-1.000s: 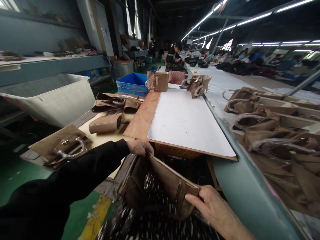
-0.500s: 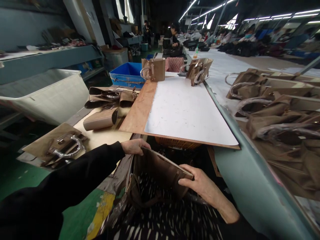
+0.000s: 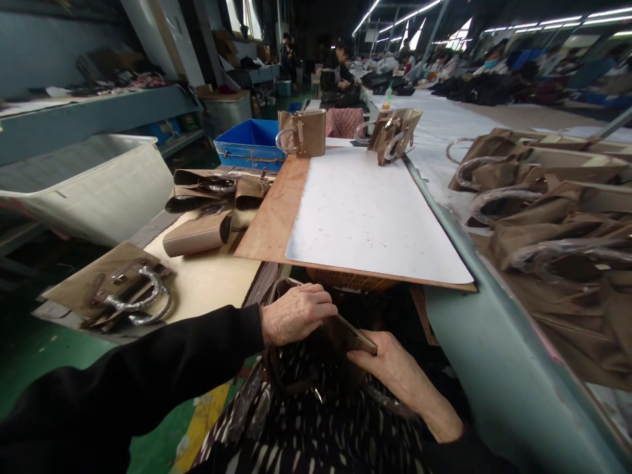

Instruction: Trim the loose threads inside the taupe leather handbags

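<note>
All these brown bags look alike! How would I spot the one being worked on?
Find the white sheet in the middle, lying on a wooden board. Just this side of the board, over the black-and-white patterned garment, is a brown bag. Unlike its neighbours, it has the left hand and right hand on it.

One head-worn view, from above the lap, facing forward and down. Left hand, right hand close, short of the board's near edge; far edge well off.
</note>
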Tool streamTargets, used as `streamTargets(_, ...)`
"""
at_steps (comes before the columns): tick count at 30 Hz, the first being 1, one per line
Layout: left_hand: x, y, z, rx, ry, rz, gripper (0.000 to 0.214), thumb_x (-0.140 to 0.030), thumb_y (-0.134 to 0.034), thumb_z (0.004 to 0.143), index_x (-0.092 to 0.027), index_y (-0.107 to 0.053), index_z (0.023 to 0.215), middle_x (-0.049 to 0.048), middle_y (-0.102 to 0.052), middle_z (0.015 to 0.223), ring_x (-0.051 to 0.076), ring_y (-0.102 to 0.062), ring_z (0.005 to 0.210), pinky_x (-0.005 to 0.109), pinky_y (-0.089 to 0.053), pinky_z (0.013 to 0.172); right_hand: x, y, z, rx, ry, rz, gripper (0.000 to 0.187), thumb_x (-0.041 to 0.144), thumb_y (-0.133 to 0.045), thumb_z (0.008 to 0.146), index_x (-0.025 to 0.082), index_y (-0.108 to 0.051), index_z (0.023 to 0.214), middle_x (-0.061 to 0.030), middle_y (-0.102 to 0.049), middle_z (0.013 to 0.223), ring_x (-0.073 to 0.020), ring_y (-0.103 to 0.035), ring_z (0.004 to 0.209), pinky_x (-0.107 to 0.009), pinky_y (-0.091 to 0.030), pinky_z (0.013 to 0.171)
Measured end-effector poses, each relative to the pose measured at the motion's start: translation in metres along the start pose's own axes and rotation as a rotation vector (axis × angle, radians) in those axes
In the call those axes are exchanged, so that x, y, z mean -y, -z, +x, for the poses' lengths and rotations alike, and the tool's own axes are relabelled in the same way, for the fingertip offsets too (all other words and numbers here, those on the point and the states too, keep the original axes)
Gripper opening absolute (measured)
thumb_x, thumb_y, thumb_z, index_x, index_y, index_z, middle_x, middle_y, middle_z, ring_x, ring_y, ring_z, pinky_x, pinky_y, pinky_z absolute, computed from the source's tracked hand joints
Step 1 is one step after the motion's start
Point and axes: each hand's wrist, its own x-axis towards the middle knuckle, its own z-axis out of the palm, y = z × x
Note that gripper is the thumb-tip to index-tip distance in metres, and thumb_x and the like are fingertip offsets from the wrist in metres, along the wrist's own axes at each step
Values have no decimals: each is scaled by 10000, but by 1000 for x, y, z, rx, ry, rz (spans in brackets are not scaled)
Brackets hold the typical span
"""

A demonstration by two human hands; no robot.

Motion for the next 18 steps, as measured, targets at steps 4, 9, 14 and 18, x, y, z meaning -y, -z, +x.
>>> streamTargets(4, 3, -3, 0, 51, 73, 18, 153, -156, -454, 808, -153, -566, 913, 64, -585, 870, 184, -499, 860, 307, -384, 818, 0, 0, 0, -8, -26, 40, 173, 312, -547, 687, 142, -572, 670, 67, -379, 523, -79, -302, 532, -181, -249, 495)
streamTargets(9, 4, -11, -9, 121, 51, 55, 114, -174, -502, 775, -163, -585, 697, 36, -598, 680, 172, -524, 756, 380, -311, 921, -3, 4, 5, -2, -45, 126, 176, 299, -556, 669, 135, -605, 710, 50, -484, 564, -105, -398, 573, -197, -324, 554)
streamTargets(14, -3, -12, -13, 234, 14, -131, 135, -131, -514, 761, -174, -603, 668, 31, -621, 757, 149, -547, 714, 265, -423, 715, -5, 7, 9, 49, -11, 232, 176, 289, -529, 692, 127, -587, 728, 17, -565, 669, -139, -479, 648, -221, -373, 609)
streamTargets(18, -1, -10, -10, 222, 237, -434, 125, -275, -576, 756, -165, -625, 724, 27, -619, 756, 144, -562, 695, 223, -424, 625, -6, 5, 7, 59, 8, 274, 168, 276, -515, 706, 135, -584, 768, 9, -588, 712, -159, -509, 709, -235, -389, 654)
